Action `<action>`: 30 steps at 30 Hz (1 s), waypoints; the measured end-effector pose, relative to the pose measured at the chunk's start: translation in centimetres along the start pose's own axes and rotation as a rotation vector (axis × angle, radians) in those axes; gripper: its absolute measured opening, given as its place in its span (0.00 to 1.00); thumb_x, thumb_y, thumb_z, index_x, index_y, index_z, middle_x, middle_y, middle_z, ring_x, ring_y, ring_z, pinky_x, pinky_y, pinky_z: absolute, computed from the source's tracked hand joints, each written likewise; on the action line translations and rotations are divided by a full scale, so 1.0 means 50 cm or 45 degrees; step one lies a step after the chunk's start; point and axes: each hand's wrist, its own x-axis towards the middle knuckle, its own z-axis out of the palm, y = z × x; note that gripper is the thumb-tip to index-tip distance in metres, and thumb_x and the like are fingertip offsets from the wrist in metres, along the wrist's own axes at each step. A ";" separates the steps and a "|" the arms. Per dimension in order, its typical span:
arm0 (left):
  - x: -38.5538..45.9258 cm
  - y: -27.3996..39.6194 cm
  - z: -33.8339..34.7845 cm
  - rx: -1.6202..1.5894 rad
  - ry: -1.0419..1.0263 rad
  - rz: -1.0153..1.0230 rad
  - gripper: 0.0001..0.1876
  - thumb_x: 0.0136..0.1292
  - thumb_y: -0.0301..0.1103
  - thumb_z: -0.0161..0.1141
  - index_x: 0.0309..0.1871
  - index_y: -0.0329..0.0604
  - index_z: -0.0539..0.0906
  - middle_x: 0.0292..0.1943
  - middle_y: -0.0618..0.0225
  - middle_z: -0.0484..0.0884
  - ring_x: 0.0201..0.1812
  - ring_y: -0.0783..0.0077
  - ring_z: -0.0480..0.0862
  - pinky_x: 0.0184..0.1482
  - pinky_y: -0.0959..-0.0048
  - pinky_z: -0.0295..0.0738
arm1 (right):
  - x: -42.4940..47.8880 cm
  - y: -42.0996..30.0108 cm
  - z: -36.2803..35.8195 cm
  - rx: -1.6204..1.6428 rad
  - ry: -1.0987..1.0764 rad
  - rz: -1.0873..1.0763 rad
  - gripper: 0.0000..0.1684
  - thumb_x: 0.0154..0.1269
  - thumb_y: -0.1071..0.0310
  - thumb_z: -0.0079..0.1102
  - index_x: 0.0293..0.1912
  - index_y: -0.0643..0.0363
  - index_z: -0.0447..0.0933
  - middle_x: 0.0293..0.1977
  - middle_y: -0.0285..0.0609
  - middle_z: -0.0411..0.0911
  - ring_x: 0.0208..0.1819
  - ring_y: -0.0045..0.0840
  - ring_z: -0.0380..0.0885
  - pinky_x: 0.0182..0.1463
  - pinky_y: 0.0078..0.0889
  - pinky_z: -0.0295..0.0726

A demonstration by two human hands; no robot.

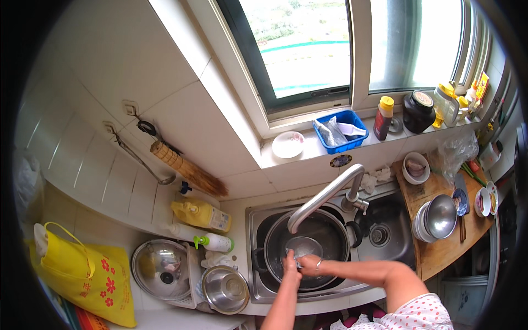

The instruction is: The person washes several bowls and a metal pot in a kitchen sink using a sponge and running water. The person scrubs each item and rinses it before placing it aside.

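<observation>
Inside the left basin of a steel sink (303, 298) stands a large dark metal pot (272, 268) with black side handles. Over the pot, a clear round bowl or lid (311, 244) is held at its near edge by both hands. My left hand (290, 261) grips its left side, and my right hand (308, 264), with a bracelet at the wrist, is close beside it. Something pale, perhaps a cloth, shows between the fingers; it is too small to tell. The curved steel faucet (324, 198) arches above the pot.
At right, a wooden board (437, 255) carries stacked bowls, a steel bowl (440, 216), a cleaver (461, 187) and small dishes. Left of the sink stand a steel pot (226, 289), a glass lid (161, 268), a pump bottle (218, 242) and a yellow jug (202, 214). A blue basket (342, 145) is on the sill.
</observation>
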 end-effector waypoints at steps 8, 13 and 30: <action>0.045 -0.008 -0.042 -0.080 -0.157 -0.094 0.29 0.64 0.50 0.54 0.60 0.39 0.66 0.51 0.52 0.74 0.49 0.52 0.77 0.49 0.50 0.74 | -0.004 -0.018 -0.006 0.036 0.019 -0.118 0.20 0.51 0.70 0.56 0.47 0.61 0.74 0.51 0.57 0.73 0.57 0.43 0.71 0.67 0.41 0.63; -0.031 0.040 0.044 0.510 -0.001 0.143 0.35 0.57 0.50 0.60 0.65 0.47 0.62 0.58 0.46 0.65 0.58 0.47 0.69 0.57 0.56 0.68 | 0.003 0.171 0.068 -0.313 0.158 -0.449 0.23 0.52 0.70 0.54 0.50 0.63 0.73 0.57 0.57 0.69 0.62 0.44 0.66 0.67 0.40 0.62; -0.025 0.036 0.084 1.057 0.286 0.012 0.40 0.50 0.51 0.66 0.66 0.53 0.63 0.64 0.45 0.57 0.63 0.41 0.62 0.61 0.52 0.64 | 0.123 0.275 0.079 -0.426 0.313 0.710 0.35 0.55 0.59 0.56 0.63 0.50 0.64 0.66 0.50 0.56 0.69 0.43 0.52 0.71 0.51 0.46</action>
